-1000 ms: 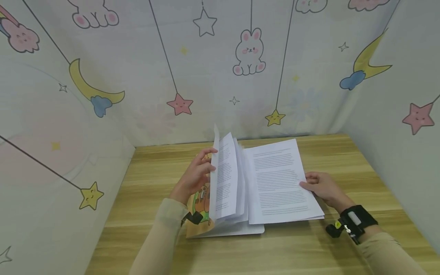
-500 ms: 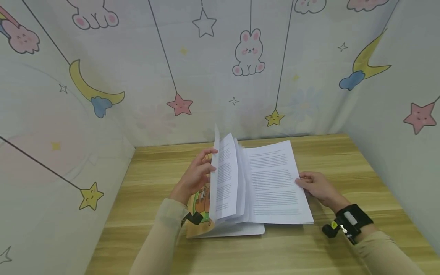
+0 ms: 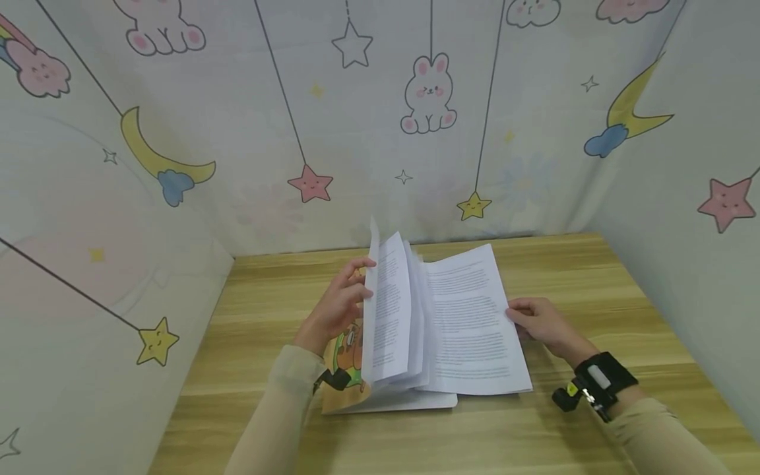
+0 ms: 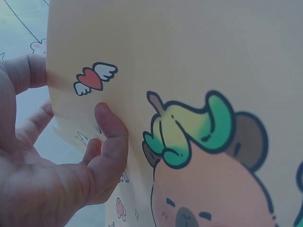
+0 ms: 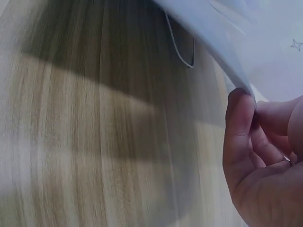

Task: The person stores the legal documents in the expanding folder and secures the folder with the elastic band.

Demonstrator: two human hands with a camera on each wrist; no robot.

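Note:
A folder with a tan cartoon cover [image 4: 213, 56] stands partly open, its cover and several inner printed pages [image 3: 392, 310] raised at the left. My left hand [image 3: 337, 305] holds the raised cover by its outer edge; in the left wrist view the thumb lies against the printed animal side. On the right, my right hand [image 3: 543, 323] pinches the outer edge of a few printed sheets [image 3: 469, 323] between thumb and fingers. Those sheets slant up off the table in the right wrist view, their left side running in among the folder's pages.
The folder's white back cover [image 3: 415, 400] lies on the wood-grain table [image 3: 255, 316]. Behind and at both sides hangs a pale curtain [image 3: 368, 132] printed with stars, moons and rabbits. A black wrist camera strap [image 3: 605, 379] sits on the right wrist.
My right hand has moved left, carrying the sheets farther in toward the folder's pages. The left hand keeps its hold on the cover without visible movement.

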